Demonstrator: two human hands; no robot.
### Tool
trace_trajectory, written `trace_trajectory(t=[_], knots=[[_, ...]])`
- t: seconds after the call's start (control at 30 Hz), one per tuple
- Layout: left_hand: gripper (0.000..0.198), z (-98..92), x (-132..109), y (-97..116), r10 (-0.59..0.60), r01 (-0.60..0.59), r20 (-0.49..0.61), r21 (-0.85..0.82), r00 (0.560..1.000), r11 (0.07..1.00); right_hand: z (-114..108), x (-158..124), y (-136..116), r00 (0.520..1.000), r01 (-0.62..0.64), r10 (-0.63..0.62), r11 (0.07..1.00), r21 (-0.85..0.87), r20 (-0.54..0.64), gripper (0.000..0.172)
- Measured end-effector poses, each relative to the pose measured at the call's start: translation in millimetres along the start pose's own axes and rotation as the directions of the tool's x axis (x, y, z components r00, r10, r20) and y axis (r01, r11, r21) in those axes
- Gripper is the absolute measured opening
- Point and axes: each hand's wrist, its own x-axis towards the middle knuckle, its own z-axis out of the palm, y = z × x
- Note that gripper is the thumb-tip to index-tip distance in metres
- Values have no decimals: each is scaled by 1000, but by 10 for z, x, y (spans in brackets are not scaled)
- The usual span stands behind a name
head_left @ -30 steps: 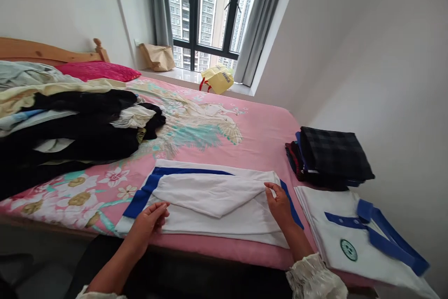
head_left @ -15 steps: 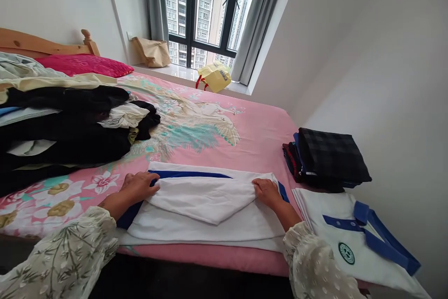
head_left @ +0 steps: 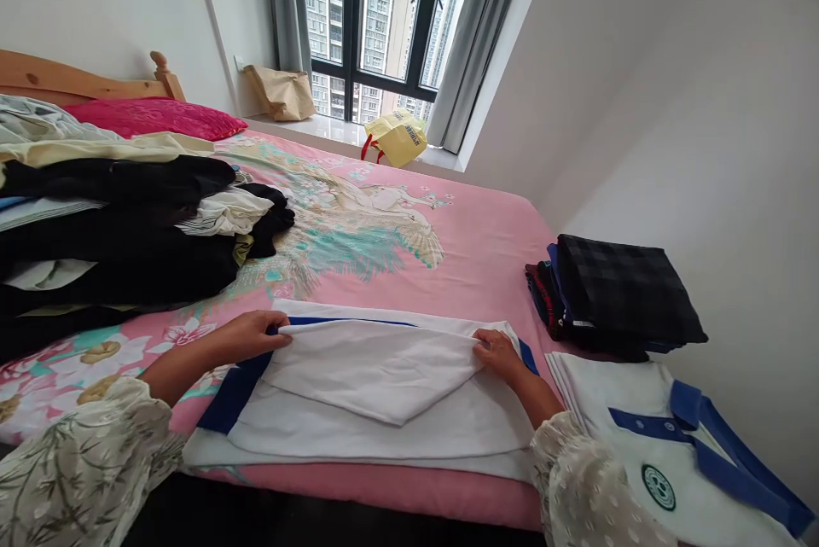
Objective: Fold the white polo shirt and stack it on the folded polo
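A white shirt with blue panels (head_left: 377,432) lies partly folded along the near edge of the bed, its upper layer ending in a blunt point toward me. My left hand (head_left: 259,335) pinches the left end of the fold's far edge between thumb and fingers. At the right end of that same edge, my right hand (head_left: 500,352) has its thumb and fingertips closed on the white cloth. The fabric between both hands is drawn fairly straight, with a strip of blue showing behind it.
To the right lie a folded white polo shirt with blue collar (head_left: 614,385) and a stack of dark folded clothes (head_left: 630,287). Loose clothes (head_left: 128,248) are heaped at left on the pink bedsheet (head_left: 486,231). A yellow bag (head_left: 400,137) and paper bag (head_left: 285,93) sit by the window.
My left hand has tightened into a pinch on the fold, its forearm lower and further left. The fold's edge looks straighter. The view has shifted slightly.
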Motion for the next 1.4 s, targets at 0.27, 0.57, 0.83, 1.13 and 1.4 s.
trace_trajectory(t=[0.27, 0.57, 0.83, 1.13, 1.4], knots=[[40, 30, 445, -398, -190, 130, -229, -255, 955, 958, -13, 204, -75, 979, -130, 130, 991, 15, -155, 22], [40, 373, 433, -700, 57, 56, -624, 160, 779, 985, 162, 119, -413, 926, -27, 11, 999, -36, -378, 32], [51, 814, 383, -375, 238, -114, -276, 400, 931, 909, 714, -65, -1258, 981, 176, -183, 980, -95, -70, 48], [75, 726, 360, -363, 9, 23, -77, 406, 997, 914, 797, -157, -1146, 981, -151, 176, 958, -243, 84, 81], [71, 924, 462, -163, 116, -23, -186, 440, 976, 897, 782, -67, -1314, 997, -69, 73, 984, -165, 22, 77]])
